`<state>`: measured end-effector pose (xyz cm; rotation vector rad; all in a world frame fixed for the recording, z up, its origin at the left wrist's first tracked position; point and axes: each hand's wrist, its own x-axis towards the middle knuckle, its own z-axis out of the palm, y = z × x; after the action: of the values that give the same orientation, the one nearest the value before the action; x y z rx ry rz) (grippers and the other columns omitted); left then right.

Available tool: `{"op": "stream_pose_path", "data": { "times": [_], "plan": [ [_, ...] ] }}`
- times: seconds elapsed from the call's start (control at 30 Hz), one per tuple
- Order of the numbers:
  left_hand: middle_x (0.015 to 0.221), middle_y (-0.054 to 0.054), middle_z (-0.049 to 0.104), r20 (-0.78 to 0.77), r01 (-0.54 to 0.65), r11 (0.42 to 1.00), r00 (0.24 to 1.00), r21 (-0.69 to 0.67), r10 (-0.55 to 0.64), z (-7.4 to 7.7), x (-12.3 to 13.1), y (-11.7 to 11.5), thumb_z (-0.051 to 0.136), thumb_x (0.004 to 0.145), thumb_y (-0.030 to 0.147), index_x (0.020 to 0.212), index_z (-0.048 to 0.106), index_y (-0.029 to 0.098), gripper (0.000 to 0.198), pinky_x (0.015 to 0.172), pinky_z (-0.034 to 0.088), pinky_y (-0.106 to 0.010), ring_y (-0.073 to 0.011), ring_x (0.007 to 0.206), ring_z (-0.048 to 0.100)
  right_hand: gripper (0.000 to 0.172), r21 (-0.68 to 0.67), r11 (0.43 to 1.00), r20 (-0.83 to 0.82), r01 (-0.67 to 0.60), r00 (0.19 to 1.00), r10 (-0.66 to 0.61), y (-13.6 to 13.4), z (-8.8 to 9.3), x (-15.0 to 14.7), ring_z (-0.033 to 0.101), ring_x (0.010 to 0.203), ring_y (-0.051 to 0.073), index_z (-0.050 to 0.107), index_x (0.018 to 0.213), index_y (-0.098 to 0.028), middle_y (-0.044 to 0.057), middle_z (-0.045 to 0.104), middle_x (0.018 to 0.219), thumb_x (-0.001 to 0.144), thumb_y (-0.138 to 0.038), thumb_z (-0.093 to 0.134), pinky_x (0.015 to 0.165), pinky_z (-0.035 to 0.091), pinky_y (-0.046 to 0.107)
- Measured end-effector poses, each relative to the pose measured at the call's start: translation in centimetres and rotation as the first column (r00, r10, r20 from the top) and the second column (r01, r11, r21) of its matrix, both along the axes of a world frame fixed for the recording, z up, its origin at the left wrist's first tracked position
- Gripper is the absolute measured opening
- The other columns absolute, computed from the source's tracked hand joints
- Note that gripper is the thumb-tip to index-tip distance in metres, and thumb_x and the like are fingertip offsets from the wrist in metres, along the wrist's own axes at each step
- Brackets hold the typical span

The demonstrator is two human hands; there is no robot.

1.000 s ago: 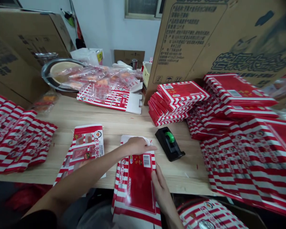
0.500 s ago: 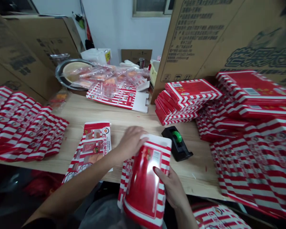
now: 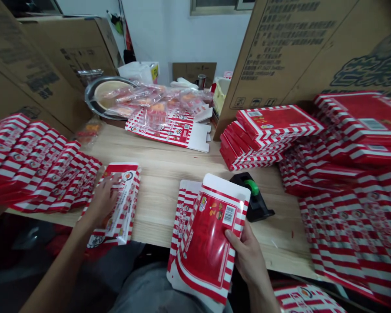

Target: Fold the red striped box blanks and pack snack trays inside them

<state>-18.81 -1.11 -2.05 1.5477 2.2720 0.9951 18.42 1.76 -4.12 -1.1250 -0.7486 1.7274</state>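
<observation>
My left hand (image 3: 102, 200) rests on a red-and-white striped flat carton (image 3: 127, 204) with food pictures, at the left of the table's front edge. Its fingers look stretched out over the top, slightly blurred, and the thumb is hard to see. In my right hand (image 3: 249, 256) is a red printed flat carton (image 3: 208, 243) with a barcode and a white end flap, gripped at its right edge with the thumb on top. Behind its left side shows a second striped carton panel (image 3: 182, 208); whether the two are joined I cannot tell.
A black tape dispenser (image 3: 257, 208) with green tape stands beyond my right hand. Piles of striped cartons rise at left (image 3: 42, 169) and right (image 3: 355, 208). At the back lie plastic-wrapped packets (image 3: 163, 104) near a metal basin (image 3: 91, 104). Large cardboard boxes (image 3: 280, 56) flank the table.
My left hand has left the carton in my right hand and moved left onto the other one, which has shifted left and shows its side panel. My right hand keeps its hold.
</observation>
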Motion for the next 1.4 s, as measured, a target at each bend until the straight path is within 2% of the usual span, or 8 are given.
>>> {"op": "stream_pose_path", "data": {
  "times": [0.17, 0.33, 0.57, 0.73, 0.87, 1.07, 1.27, 1.4],
  "plan": [
    [0.119, -0.006, 0.057, 0.192, 0.069, 0.989, 0.977, 0.132, -0.094, 0.3, 10.2, 1.0, 0.04, 0.086, 0.037, 0.117, 0.049, 0.024, 0.035, 0.098, 0.04, -0.043, -0.0246, 0.116, 0.049, 0.079, 0.053, 0.996, -0.055, -0.074, 0.996, 0.077, -1.2, -0.1, -1.4, 0.063, 0.095, 0.021, 0.029, 0.134, -0.034, 0.002, 0.063, 0.116, 0.069, -0.025, 0.072, 0.081, 0.051, 0.034],
    [0.126, -0.007, 0.054, 0.72, 0.234, 0.956, 0.631, 0.179, -0.289, -0.4, 18.4, 1.9, 0.04, 0.088, 0.039, 0.118, 0.05, 0.021, 0.036, 0.1, 0.038, -0.032, -0.0196, 0.119, 0.047, 0.096, 0.205, 0.974, 0.107, -0.093, 0.992, 0.072, -1.4, 0.8, -1.7, 0.055, 0.112, 0.022, 0.009, 0.142, -0.031, 0.004, 0.047, 0.135, 0.069, -0.028, 0.071, 0.091, 0.046, 0.033],
    [0.144, -0.012, 0.028, 0.791, 0.297, 0.915, 0.471, 0.275, -0.391, -0.6, 18.1, 2.0, 0.068, 0.07, 0.036, 0.14, 0.004, 0.024, 0.096, 0.103, 0.033, -0.036, -0.0247, 0.129, 0.034, 0.092, 0.365, 0.927, 0.314, -0.081, 0.948, -0.041, -0.5, 0.8, -2.4, 0.036, 0.128, 0.025, 0.021, 0.14, -0.029, 0.004, 0.03, 0.145, 0.065, -0.03, 0.074, 0.103, 0.035, 0.039],
    [0.143, -0.006, 0.033, 0.808, 0.295, 0.943, 0.512, 0.155, -0.293, 0.3, 17.8, 1.7, 0.057, 0.08, 0.035, 0.137, 0.025, 0.027, 0.065, 0.101, 0.036, -0.032, -0.0221, 0.125, 0.039, 0.088, 0.318, 0.947, 0.373, -0.036, 0.923, -0.09, -0.4, 0.0, -2.9, 0.043, 0.123, 0.024, 0.019, 0.14, -0.029, 0.006, 0.034, 0.143, 0.069, -0.03, 0.07, 0.1, 0.038, 0.041],
    [0.122, -0.006, 0.056, 0.872, 0.408, 0.91, 0.415, 0.076, -0.259, 0.1, 17.3, 1.4, 0.046, 0.085, 0.041, 0.127, 0.041, 0.024, 0.046, 0.082, 0.05, -0.03, -0.0196, 0.099, 0.059, 0.049, 0.416, 0.908, 0.395, 0.044, 0.891, -0.224, 0.1, 0.2, -1.8, 0.053, 0.112, 0.023, 0.052, 0.122, -0.023, 0.007, 0.055, 0.126, 0.077, -0.04, 0.059, 0.091, 0.046, 0.036],
    [0.097, -0.004, 0.066, 0.656, 0.391, 0.913, 0.66, 0.117, -0.367, 0.3, 17.4, 2.6, 0.039, 0.088, 0.038, 0.095, 0.061, 0.019, 0.03, 0.082, 0.046, -0.026, -0.0177, 0.091, 0.059, 0.038, 0.308, 0.948, 0.422, 0.082, 0.881, -0.213, 0.9, 1.3, -0.9, 0.063, 0.067, 0.021, 0.068, 0.072, -0.018, 0.005, 0.069, 0.069, 0.079, -0.052, 0.05, 0.061, 0.05, 0.03],
    [0.083, -0.001, 0.062, 0.625, 0.363, 0.921, 0.688, 0.143, -0.368, 0.1, 17.6, 2.6, 0.044, 0.086, 0.035, 0.088, 0.057, 0.02, 0.02, 0.068, 0.046, -0.022, -0.0142, 0.075, 0.057, 0.036, 0.38, 0.925, 0.383, 0.019, 0.907, -0.176, 1.4, 2.5, 0.0, 0.051, 0.113, 0.022, 0.062, 0.11, -0.027, 0.003, 0.061, 0.119, 0.079, -0.045, 0.056, 0.097, 0.037, 0.036],
    [0.073, 0.001, 0.06, 0.638, 0.451, 0.887, 0.657, 0.095, -0.402, 0.2, 17.3, 2.6, 0.043, 0.087, 0.035, 0.08, 0.054, 0.019, 0.021, 0.061, 0.044, -0.021, -0.0128, 0.065, 0.055, 0.016, 0.404, 0.899, 0.352, -0.167, 0.936, 0.015, 1.8, 3.3, 0.6, 0.056, 0.107, 0.023, 0.069, 0.082, -0.024, 0.006, 0.064, 0.112, 0.077, -0.037, 0.062, 0.091, 0.042, 0.035]
  ]
}}
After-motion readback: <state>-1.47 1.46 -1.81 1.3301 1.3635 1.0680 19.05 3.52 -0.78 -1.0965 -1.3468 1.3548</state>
